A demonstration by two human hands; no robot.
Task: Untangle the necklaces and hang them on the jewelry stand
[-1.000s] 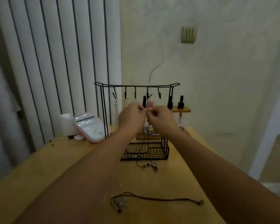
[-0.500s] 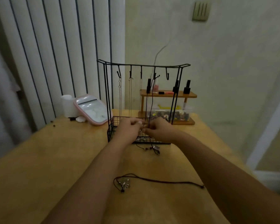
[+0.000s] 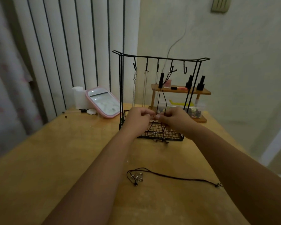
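Wooden and bare in front, your surface (image 3: 47, 159) runs back to striped blinds (image 3: 68, 46) on the left, where a pink-framed mirror (image 3: 103, 101) leans. Just right of it stands the black wire jewelry stand (image 3: 161, 58), with a silver chain (image 3: 134, 88) on its leftmost hook. Your left hand (image 3: 137, 118) and right hand (image 3: 175, 118) meet over the stand's basket, each grip pinched narrow on the black cord necklace (image 3: 165, 93) hanging from a hook above. Nearer you, toward the right, a second cord necklace (image 3: 169, 177) lies loose on the surface.
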